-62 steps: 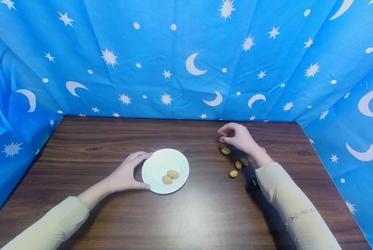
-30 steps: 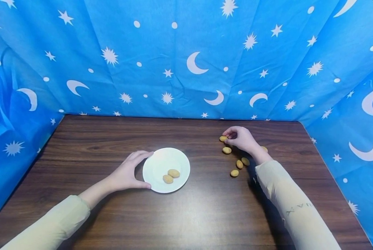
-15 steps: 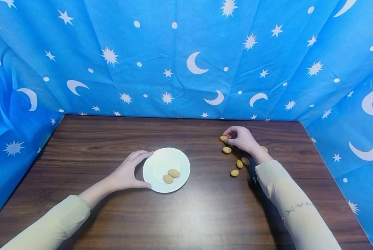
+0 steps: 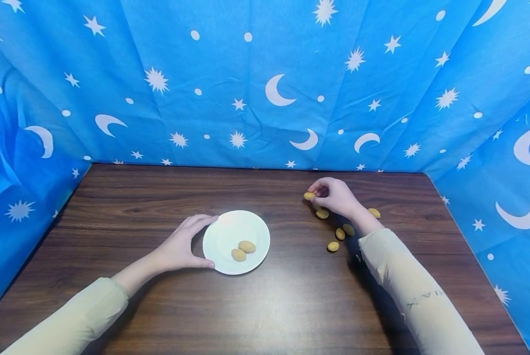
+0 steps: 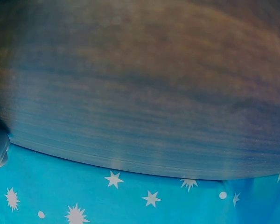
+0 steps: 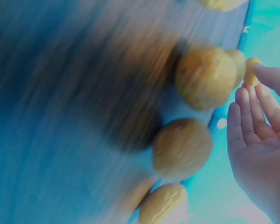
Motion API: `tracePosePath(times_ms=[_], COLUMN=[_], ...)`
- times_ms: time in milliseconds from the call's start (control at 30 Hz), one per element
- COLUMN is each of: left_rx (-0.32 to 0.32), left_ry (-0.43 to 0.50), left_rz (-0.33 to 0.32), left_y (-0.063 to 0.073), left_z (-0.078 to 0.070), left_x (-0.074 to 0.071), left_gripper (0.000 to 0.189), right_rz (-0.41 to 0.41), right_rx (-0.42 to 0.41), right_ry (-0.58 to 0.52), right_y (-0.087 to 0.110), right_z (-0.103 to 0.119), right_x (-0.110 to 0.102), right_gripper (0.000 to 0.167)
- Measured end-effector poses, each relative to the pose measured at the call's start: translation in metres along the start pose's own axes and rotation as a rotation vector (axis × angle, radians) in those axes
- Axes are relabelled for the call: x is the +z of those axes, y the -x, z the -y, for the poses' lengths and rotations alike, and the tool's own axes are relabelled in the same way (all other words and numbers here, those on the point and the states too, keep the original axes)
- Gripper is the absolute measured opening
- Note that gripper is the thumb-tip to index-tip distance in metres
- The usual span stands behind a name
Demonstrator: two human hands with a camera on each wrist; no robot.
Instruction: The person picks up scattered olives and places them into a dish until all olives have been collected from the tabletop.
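- Plate (image 4: 225, 229) on table (image 4: 167, 315), left hand (image 4: 182, 249) touching its left rim.
- Two nuts (image 4: 246, 246) on the plate.
- Five loose nuts (image 4: 333, 246) to its right, two perhaps touching.
- Beyond them, another nut (image 4: 309, 195) in the right hand (image 4: 336, 195).
- Cloth (image 4: 229, 64) behind the table.

Pinched oval (image 4: 308, 196) partly behind fingers (image 4: 317, 186), wrist-view tabletop (image 6: 51, 93) blurred, sleeves (image 4: 418, 291) cropped

The right grip (image 6: 261, 140) pinches a yellow piece (image 6: 251, 73) near other yellowish pieces (image 6: 182, 148) on blurred wood (image 6: 74, 79)
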State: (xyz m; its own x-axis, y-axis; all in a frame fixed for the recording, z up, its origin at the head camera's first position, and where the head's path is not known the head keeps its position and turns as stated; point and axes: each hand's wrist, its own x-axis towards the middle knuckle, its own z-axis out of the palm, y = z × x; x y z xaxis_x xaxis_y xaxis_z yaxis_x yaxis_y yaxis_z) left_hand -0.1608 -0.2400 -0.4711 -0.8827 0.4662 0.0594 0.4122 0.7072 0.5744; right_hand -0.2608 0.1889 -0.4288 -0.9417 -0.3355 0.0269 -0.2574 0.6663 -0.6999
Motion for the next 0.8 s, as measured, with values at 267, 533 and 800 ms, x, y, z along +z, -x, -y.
tracePosePath(times_ms=[267,533,800], left_rx=[-0.01,-0.011,-0.014], left_ry=[0.002,-0.003,-0.001], left_rz=[0.005,0.004,0.006], left_y=[0.0,0.0,0.0], left_z=[-0.001,0.001,0.0], left_x=[0.0,0.001,0.001], left_gripper=[0.11,0.11,0.11], right_rz=[0.024,0.055,0.101], right_rx=[-0.039,-0.088,-0.198], right_ry=[-0.021,-0.028,-0.012], right_y=[0.002,0.006,0.009], right_z=[0.022,0.05,0.07], right_x=[0.009,0.018,0.033], right_gripper=[0.018,0.018,0.019])
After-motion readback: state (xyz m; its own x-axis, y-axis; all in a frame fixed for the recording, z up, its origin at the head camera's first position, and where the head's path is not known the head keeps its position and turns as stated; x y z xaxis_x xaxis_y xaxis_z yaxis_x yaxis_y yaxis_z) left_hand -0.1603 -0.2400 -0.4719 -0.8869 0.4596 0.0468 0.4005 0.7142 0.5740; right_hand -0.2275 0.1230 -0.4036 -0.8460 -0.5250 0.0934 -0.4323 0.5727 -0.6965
